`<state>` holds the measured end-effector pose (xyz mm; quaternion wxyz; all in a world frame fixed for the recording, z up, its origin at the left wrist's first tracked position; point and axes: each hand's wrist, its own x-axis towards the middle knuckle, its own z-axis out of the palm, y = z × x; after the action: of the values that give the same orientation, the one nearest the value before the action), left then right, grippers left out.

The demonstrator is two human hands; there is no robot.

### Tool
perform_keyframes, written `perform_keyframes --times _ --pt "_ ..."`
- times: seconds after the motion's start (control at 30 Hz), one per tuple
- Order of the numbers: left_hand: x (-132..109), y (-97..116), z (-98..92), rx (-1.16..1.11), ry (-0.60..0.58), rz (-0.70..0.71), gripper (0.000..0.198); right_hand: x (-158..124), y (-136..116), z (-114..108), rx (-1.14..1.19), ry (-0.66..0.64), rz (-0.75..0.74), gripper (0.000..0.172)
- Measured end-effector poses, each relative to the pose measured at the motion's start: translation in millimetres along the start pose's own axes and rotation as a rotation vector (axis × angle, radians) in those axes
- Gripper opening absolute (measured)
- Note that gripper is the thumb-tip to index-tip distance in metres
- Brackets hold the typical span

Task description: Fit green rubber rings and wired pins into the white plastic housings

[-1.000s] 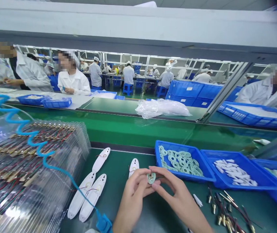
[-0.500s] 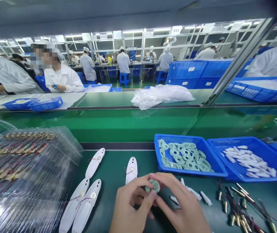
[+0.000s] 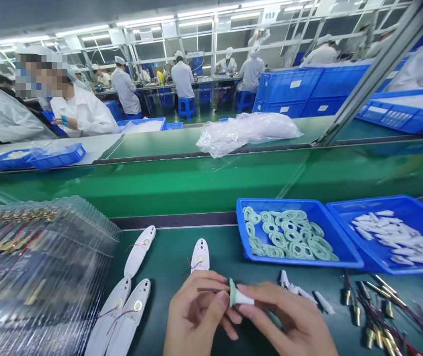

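Note:
Just above the green bench, my left hand (image 3: pixel 202 309) is closed, thumb and fingers pinching a pale green ring (image 3: pixel 232 292) at its edge. Thin dark red wires (image 3: pixel 211 289) stick out from the ring's left side, over my left fingers. On the ring's right side sits a small white cone-shaped piece (image 3: pixel 244 298), held between the thumb and fingers of my right hand (image 3: pixel 283 311). Ring and cone touch, with the cone lying sideways. A white oval shell (image 3: pixel 200 257) with a brass disc and wires lies just beyond my left hand.
Three more white shells (image 3: pixel 139 252) lie at left beside stacked clear plastic trays (image 3: pixel 56 247). A blue tray (image 3: pixel 241 237) holds green rings; another blue tray (image 3: pixel 363 247) holds white cones. Loose white cones (image 3: pixel 323 301) and brass parts with wires (image 3: pixel 378 316) lie at right.
The green ring has turned from facing me to edge-on, so the white cone and the wires now show. My right hand has shifted slightly right. The camera view has tilted.

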<state>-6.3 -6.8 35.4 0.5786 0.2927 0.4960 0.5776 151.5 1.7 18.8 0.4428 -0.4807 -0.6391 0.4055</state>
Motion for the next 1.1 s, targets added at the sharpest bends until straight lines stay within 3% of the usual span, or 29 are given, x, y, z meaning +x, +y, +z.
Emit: perform_keyframes --times 0.13,0.33,0.43,0.5,0.6,0.7,0.77,0.93,1.1 --pt "0 -1 -4.3 0.059 -0.034 0.077 0.023 -1 1 3 0.092 -0.020 0.061 0.014" --pt "-8 2 -9.4 0.302 -0.091 0.257 0.016 -1 -4 9 0.415 -0.073 0.335 0.028" --pt "-10 5 -14.7 0.362 -0.094 0.326 0.036 2 -6 8 0.552 -0.037 0.389 0.029" --pt "-6 10 -21.2 0.486 -0.053 0.369 0.036 4 -5 5 0.620 -0.024 0.384 0.027" --pt "6 14 -32.7 0.753 0.105 0.303 0.033 6 0 0 0.742 -0.002 0.376 0.023" --pt "20 9 -39.7 0.874 0.138 0.214 0.055 6 3 0 0.815 0.048 0.398 0.021" --pt "26 2 -40.0 0.869 0.091 0.217 0.059 5 2 1 0.814 0.074 0.414 0.024" --pt "32 -7 -35.9 0.781 0.045 0.231 0.044 6 1 4 0.874 -0.030 0.401 0.049" --pt "34 1 -40.8 0.598 -0.083 0.178 0.039 8 5 2 1.042 -0.058 0.421 0.037"
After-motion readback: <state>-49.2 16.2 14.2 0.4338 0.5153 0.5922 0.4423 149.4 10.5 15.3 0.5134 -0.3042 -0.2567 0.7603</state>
